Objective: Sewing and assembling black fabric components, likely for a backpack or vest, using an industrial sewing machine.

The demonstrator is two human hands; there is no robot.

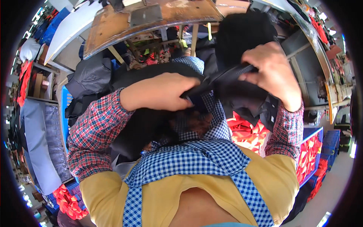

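Both of my hands are raised in front of me, closed on a dark fabric piece [216,81] stretched between them. My left hand [162,90] pinches its left end between thumb and fingers. At the other end, my right hand [270,70] grips it higher up, slightly blurred by motion. Beyond the right hand, a large black mass [245,36] is smeared, and I cannot tell whether it belongs to the held piece. More black material [136,130] lies below my left forearm, over part of the blue gingham apron [189,157].
A worn wooden table [181,17] stands ahead. Folded dark fabric [90,73] is piled at the left above a blue crate [65,102]. Red fabric pieces [245,130] lie beyond my lap on the right. Another blue crate [320,142] beside my right arm holds red pieces.
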